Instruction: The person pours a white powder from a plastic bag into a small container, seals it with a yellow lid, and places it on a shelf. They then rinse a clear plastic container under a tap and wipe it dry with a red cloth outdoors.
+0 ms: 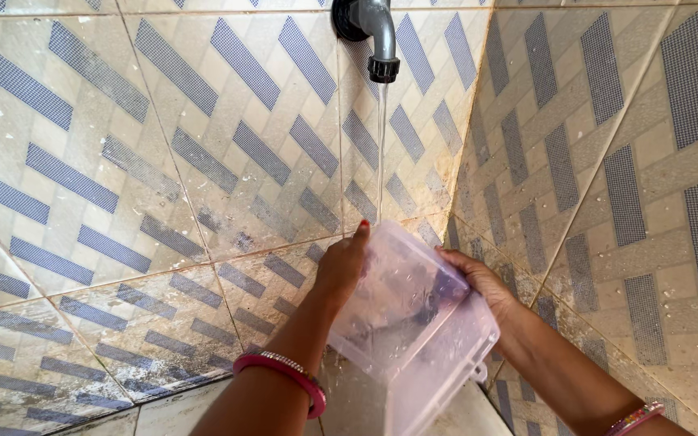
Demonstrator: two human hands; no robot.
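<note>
Head view: two tiled walls (203, 161) meet in a corner running from 12 o'clock down toward centre; the right wall closes the space at 3 o'clock. Open room remains at 9 o'clock and 7 o'clock, where the tiled surface carries nothing. A grey tap (372, 36) projects from the wall at 12 o'clock, and a thin stream of water (380, 153) falls from it straight down to centre.

My left hand (342, 266) grips the left edge of a clear plastic container (414, 323), fingers curled round it, one fingertip with red polish raised beside the stream. My right hand (478, 282) clasps the container's far right edge, fingers wrapped over the rim. Neither hand is spread; both are closed on the container.

The container sits between my hands, just below centre, tilted, with its upper edge directly under the water. A dark item lies inside; I cannot tell what. A pink bangle (284, 375) circles my left wrist at 6 o'clock.
</note>
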